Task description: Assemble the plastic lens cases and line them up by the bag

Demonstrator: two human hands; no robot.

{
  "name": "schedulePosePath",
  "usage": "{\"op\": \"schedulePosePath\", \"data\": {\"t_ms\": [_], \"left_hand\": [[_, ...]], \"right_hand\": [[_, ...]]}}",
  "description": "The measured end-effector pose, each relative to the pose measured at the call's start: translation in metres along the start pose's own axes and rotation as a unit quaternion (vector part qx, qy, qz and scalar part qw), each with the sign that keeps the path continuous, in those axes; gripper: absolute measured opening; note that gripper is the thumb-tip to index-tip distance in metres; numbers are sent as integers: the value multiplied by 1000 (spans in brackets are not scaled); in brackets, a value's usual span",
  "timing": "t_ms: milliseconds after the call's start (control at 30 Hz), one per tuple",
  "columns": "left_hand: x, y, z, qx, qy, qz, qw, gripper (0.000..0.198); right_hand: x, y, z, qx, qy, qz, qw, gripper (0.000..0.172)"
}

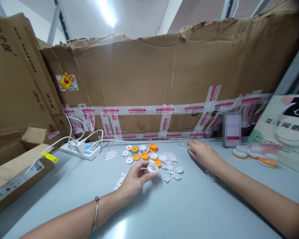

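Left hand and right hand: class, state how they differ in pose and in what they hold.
The left hand pinches a white round plastic cap; the right hand lies palm-down, fingertips at small clear plastic pieces, grip unclear. The left hand's wrist wears a metal bangle; the right hand's wrist is bare. Both are over the grey table.
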State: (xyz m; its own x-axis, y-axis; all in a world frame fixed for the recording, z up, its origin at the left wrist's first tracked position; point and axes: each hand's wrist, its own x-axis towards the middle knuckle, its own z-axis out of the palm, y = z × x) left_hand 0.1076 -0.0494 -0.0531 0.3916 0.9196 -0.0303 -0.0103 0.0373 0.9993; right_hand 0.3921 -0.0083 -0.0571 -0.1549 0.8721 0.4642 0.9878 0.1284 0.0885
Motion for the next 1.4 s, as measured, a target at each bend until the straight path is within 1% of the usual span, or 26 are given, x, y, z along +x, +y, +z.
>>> {"op": "schedulePosePath", "data": {"t_ms": [100,233,300,333,367,433,467,500,567,633,700,867,967,1133,1400], "left_hand": [[0,0,1,0,-2,-1,1000,43],[0,-1,0,12,9,-13,1000,46],[1,-3,0,14,23,-17,999,49],[2,-4,-1,12,29,-17,999,50],[2,-4,-1,9,31,-18,999,51],[3,-4,-1,-5,24,-21,999,50],[3,-3,0,-13,15,-21,1000,48],[3,-3,0,-20,6,-18,1000,47],[2,-2,1,-32,-5,-6,999,45],[2,-3,1,-43,-11,1,999,43],[3,-4,1,-56,-9,2,998,40],[5,-5,-1,-49,-21,10,999,37],[5,-4,-1,-48,-20,2,999,38],[5,-2,0,-51,-18,-6,999,39],[6,-3,0,-63,-22,-20,998,39]], "right_hand": [[0,-4,-11,46,40,-5,998,14],[-1,-17,-30,130,123,-28,984,18],[-3,-30,-37,199,164,-27,966,17],[-5,-38,-40,245,175,-20,954,17],[-6,-46,-43,323,173,-6,930,17],[-7,-64,-50,467,129,9,875,19],[-7,-72,-54,515,96,5,852,20],[-6,-80,-59,543,61,-9,837,20],[-1,-91,-67,565,4,-48,824,18],[4,-98,-73,568,-29,-71,820,17],[8,-101,-75,569,-49,-76,817,17],[9,-102,-69,559,-93,-88,819,17],[7,-102,-65,561,-116,-81,816,16],[8,-102,-60,559,-132,-86,814,15],[6,-103,-55,563,-138,-90,810,16]]}}
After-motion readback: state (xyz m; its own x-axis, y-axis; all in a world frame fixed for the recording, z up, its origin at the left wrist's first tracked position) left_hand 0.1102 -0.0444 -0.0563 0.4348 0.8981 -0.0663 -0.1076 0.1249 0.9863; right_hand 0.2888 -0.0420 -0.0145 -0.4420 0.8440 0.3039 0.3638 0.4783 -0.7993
